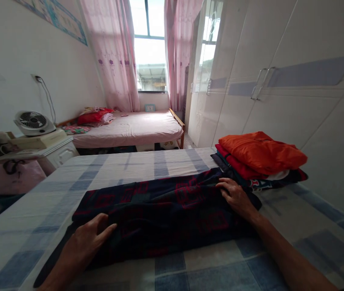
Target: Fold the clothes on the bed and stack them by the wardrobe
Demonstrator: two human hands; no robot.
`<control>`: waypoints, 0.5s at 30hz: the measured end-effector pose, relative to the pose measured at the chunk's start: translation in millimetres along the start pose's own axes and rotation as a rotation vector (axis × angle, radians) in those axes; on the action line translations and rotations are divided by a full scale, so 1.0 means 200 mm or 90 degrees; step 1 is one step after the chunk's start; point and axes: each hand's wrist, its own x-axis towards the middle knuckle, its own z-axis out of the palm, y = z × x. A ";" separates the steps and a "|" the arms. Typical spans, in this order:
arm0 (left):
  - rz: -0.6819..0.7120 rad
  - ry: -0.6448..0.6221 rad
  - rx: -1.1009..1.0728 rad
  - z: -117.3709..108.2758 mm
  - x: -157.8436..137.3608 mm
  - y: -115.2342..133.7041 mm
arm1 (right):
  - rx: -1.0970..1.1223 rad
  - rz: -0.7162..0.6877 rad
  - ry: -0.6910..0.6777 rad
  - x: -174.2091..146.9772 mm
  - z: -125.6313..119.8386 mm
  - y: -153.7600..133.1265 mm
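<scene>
Over to the dark garment (160, 222), lower centre of frame, across the bed (214, 273)! Touching its right end with right hand (236, 197) loosely open, its left with left hand (91, 234), can't tell whether gripping. Press lightly, smooth outward evenly.

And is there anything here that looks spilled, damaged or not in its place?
No spill or damage stands out. The red bundle on the pink bed looks loosely heaped, and the dark garment under the right hand is a little rumpled; neither seems strange.
</scene>
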 end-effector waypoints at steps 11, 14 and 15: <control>-0.020 -0.005 -0.358 -0.17 -0.20 0.04 | 0.071 0.039 0.021 0.01 -0.05 0.00; -0.082 -0.008 -0.308 -0.06 -0.24 0.04 | 0.067 0.021 0.002 -0.01 -0.02 0.00; -0.083 -0.018 -0.303 -0.01 -0.25 0.05 | 0.065 0.009 0.000 -0.01 -0.02 0.00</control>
